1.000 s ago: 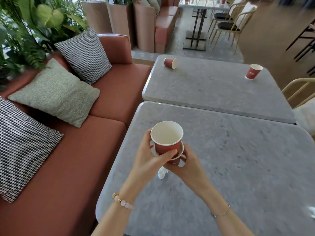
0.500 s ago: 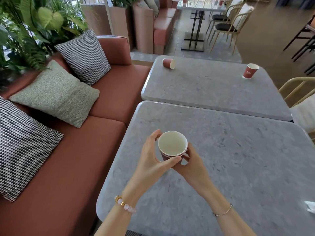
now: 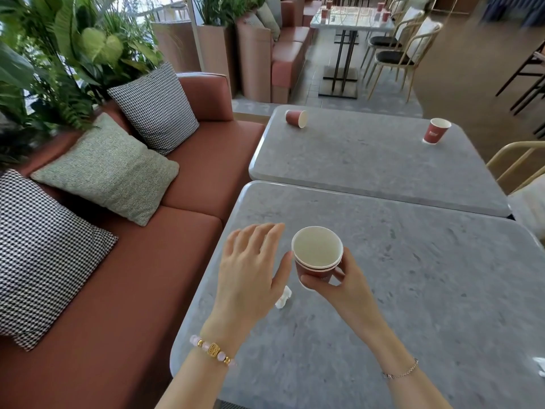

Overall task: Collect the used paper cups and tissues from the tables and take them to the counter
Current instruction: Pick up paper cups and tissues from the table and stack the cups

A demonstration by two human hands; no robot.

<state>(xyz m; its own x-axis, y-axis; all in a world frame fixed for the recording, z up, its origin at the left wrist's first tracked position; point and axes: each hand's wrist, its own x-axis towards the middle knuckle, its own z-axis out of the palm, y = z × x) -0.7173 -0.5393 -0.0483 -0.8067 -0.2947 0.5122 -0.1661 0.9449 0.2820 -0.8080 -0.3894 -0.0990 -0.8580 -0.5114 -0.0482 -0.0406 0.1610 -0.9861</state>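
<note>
My right hand (image 3: pixel 339 286) grips two nested red paper cups (image 3: pixel 317 256) above the near grey table (image 3: pixel 413 290). My left hand (image 3: pixel 250 267) hovers beside them with straight fingers and holds nothing. A crumpled white tissue (image 3: pixel 283 299) lies on the table, partly hidden under my left hand. On the far table (image 3: pixel 368 160) one red cup (image 3: pixel 296 118) lies on its side at the back left. Another red cup (image 3: pixel 436 131) stands upright at the back right. A scrap of white tissue (image 3: pixel 540 366) shows at the right edge.
A red sofa (image 3: pixel 132 261) with patterned cushions (image 3: pixel 153 106) runs along the left, backed by plants (image 3: pixel 59 54). A wooden chair (image 3: pixel 519 169) stands at the right. Further back, another table (image 3: pixel 351 17) carries several red cups, with chairs (image 3: pixel 404 51) beside it.
The upper cup has been pushed down into the lower one. My left hand has let go and moved off to the left. My right hand keeps the stack.
</note>
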